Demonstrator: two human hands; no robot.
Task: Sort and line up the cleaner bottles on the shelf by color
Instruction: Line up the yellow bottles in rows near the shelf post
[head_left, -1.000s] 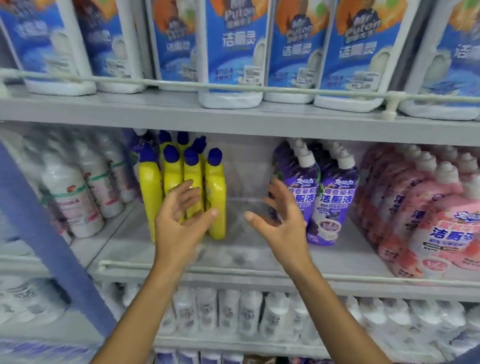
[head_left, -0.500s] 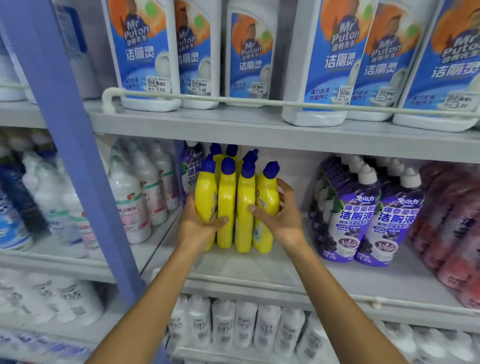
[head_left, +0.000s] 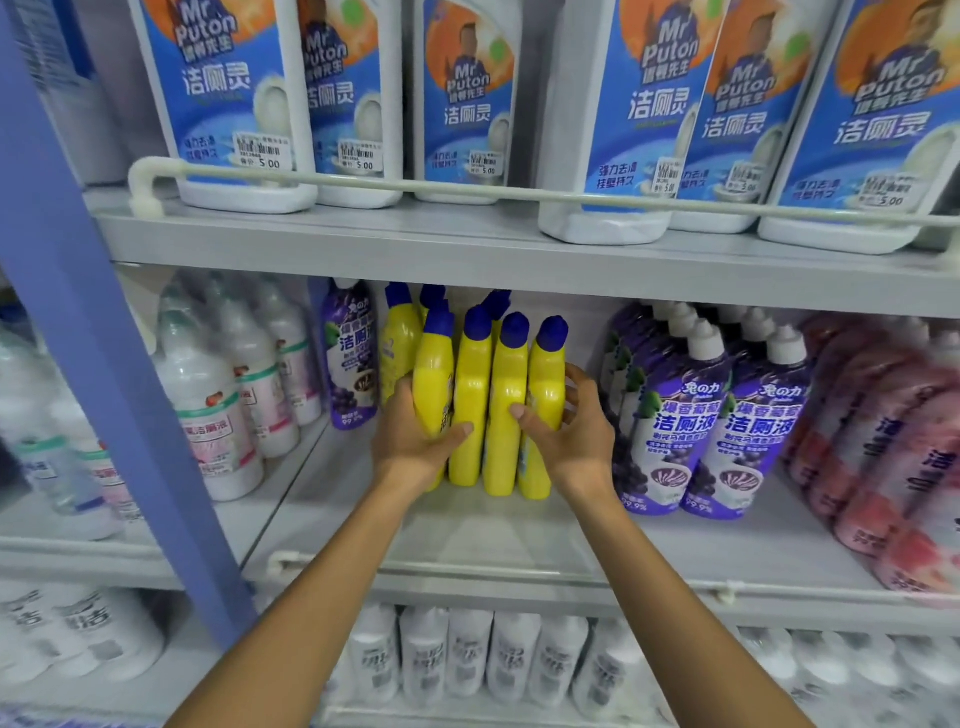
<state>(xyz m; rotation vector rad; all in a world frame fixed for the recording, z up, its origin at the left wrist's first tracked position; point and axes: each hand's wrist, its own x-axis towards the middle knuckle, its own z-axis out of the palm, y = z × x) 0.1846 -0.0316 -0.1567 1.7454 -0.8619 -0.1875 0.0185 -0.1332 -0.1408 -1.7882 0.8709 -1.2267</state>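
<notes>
Several yellow cleaner bottles (head_left: 472, 395) with blue caps stand bunched upright on the middle shelf (head_left: 519, 530). My left hand (head_left: 415, 441) grips the leftmost front bottle, thumb across its face. My right hand (head_left: 571, 436) wraps the rightmost front bottle, with its thumb pressed on the neighbouring one. One purple bottle (head_left: 350, 358) stands behind them to the left. A group of purple bottles (head_left: 727, 431) with white caps stands to the right, and pink bottles (head_left: 893, 447) stand beyond those.
White bottles (head_left: 218, 410) fill the bay to the left, past a blue upright post (head_left: 104, 364). Large blue-labelled white jugs (head_left: 623, 114) stand on the shelf above behind a rail. White bottles (head_left: 467, 660) line the shelf below. Bare shelf lies in front of the yellow bottles.
Both hands went from open in front of the shelf to closing on the yellow bottles from either side. The camera moved closer and left; the bunch now sits tighter.
</notes>
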